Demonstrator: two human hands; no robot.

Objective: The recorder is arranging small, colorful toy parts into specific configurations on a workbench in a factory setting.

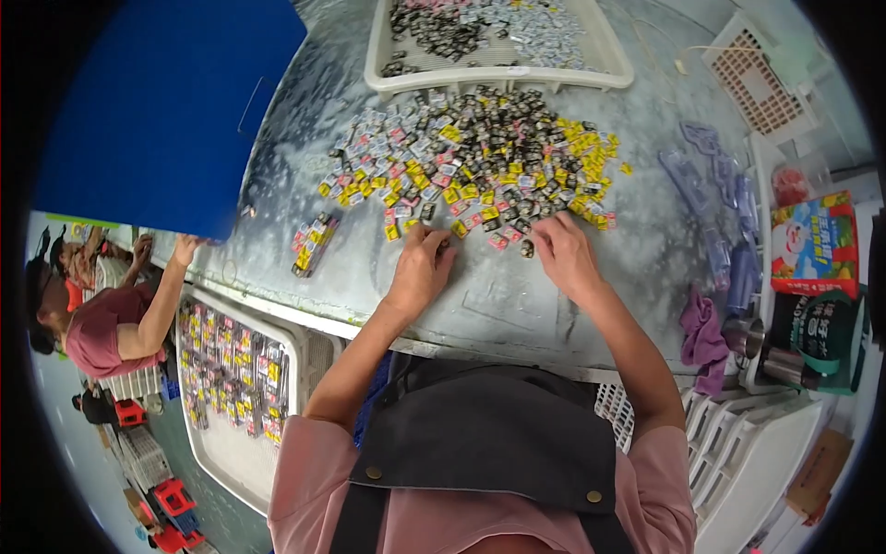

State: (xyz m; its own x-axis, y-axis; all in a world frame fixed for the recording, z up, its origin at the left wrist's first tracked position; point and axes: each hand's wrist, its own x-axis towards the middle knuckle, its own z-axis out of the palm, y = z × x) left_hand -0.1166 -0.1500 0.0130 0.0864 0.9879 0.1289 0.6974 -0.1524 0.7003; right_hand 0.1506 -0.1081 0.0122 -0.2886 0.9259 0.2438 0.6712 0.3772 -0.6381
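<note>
A wide pile of small packets (480, 152), printed in black, yellow, pink and pale blue, is spread on the grey worktable (498, 309). My left hand (420, 270) rests at the pile's near edge, its fingers curled round a small dark packet that shows by the thumb. Opposite it, my right hand (568, 257) touches the near right edge of the pile with bent fingers and thumb apart. Just beside that thumb lies a single black packet (527, 248). To the left, a neat block of packets (316, 244) sits in rows.
Beyond the pile stands a white tray (498, 77) of loose packets. A blue panel (166, 120) covers the far left, with a co-worker's hand (187, 249) at its edge. A tray of grouped packets (293, 369) stands below left. Purple cloth (706, 342) lies right.
</note>
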